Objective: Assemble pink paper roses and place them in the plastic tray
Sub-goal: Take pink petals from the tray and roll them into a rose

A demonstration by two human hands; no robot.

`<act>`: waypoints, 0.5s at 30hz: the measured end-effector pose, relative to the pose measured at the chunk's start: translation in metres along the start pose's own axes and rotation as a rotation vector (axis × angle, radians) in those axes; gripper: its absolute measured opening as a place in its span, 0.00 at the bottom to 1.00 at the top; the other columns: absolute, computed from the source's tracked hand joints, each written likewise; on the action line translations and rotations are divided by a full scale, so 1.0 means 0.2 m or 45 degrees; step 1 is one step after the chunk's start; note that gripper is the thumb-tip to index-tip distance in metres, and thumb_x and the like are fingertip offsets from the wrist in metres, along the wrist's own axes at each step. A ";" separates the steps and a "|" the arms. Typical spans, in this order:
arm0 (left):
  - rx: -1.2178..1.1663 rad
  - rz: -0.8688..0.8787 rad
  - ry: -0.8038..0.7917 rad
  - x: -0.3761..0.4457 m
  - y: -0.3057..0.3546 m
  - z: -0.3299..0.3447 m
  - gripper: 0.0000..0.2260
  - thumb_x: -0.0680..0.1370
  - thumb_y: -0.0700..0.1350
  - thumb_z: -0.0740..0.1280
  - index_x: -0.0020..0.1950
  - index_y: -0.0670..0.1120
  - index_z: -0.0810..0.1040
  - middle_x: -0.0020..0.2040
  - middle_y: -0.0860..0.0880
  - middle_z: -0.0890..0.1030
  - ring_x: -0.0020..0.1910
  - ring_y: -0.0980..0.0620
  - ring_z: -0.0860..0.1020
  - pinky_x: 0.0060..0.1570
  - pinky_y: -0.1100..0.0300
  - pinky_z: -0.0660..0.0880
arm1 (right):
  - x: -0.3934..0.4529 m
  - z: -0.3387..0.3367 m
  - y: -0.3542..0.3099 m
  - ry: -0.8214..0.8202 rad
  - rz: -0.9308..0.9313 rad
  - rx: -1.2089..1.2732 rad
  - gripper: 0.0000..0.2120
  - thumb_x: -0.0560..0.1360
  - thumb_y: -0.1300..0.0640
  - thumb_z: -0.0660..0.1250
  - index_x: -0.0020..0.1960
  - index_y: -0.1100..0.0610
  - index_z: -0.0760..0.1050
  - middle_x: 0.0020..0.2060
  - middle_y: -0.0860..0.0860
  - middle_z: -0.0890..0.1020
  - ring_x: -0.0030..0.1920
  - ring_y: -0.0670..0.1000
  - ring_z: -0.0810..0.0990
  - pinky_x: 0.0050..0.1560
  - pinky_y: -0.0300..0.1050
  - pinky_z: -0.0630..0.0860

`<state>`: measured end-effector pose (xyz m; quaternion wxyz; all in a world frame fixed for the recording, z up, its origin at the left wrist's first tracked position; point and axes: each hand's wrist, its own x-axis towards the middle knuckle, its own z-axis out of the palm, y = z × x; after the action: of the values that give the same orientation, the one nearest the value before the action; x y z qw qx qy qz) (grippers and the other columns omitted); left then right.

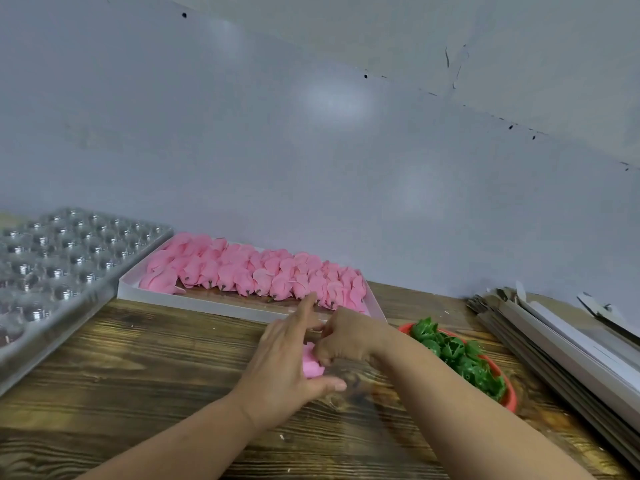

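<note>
Left hand [280,368] cupping pink rose [311,365] at lower centre of frame, thumb under, index finger stretched out. Right hand [341,341] curled over the top, fingertips pinching petals. Likely light, soft, easily crushed: best held low at the base, not by petal edges. Behind hands, white box [214,301] full of pink flower heads [256,271], centre frame. Green calyx pieces [457,355] in red bowl [509,396], right of hands. Clear plastic tray [69,258] at left edge, well apart, cells look unfilled. Flat cardboard stack [568,348] far right. All on wooden table [138,375].
</note>
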<state>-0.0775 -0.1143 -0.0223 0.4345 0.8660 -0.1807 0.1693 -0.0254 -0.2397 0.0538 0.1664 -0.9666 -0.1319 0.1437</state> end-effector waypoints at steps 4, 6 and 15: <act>0.037 -0.079 -0.055 0.00 0.01 0.01 0.55 0.67 0.61 0.75 0.74 0.63 0.33 0.63 0.63 0.69 0.68 0.57 0.62 0.72 0.53 0.59 | -0.04 0.00 -0.01 -0.064 -0.045 0.074 0.07 0.59 0.60 0.67 0.24 0.55 0.72 0.20 0.46 0.70 0.27 0.46 0.69 0.30 0.38 0.66; 0.072 -0.114 -0.095 0.00 0.01 0.01 0.53 0.68 0.60 0.74 0.75 0.62 0.34 0.57 0.65 0.70 0.67 0.56 0.63 0.71 0.53 0.61 | -0.06 0.01 -0.02 -0.079 -0.061 0.128 0.09 0.60 0.61 0.67 0.23 0.54 0.70 0.17 0.44 0.67 0.23 0.44 0.66 0.28 0.38 0.64; 0.064 -0.176 -0.165 0.01 -0.02 0.02 0.35 0.70 0.52 0.73 0.74 0.56 0.60 0.58 0.56 0.78 0.54 0.56 0.77 0.57 0.56 0.75 | -0.09 -0.02 0.04 -0.021 -0.016 0.271 0.08 0.59 0.61 0.67 0.23 0.54 0.72 0.19 0.46 0.66 0.25 0.47 0.65 0.26 0.35 0.61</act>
<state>-0.0734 -0.1148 -0.0260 0.4107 0.8961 -0.1440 0.0869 -0.0391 -0.2535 0.0590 0.2679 -0.9414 -0.1233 0.1637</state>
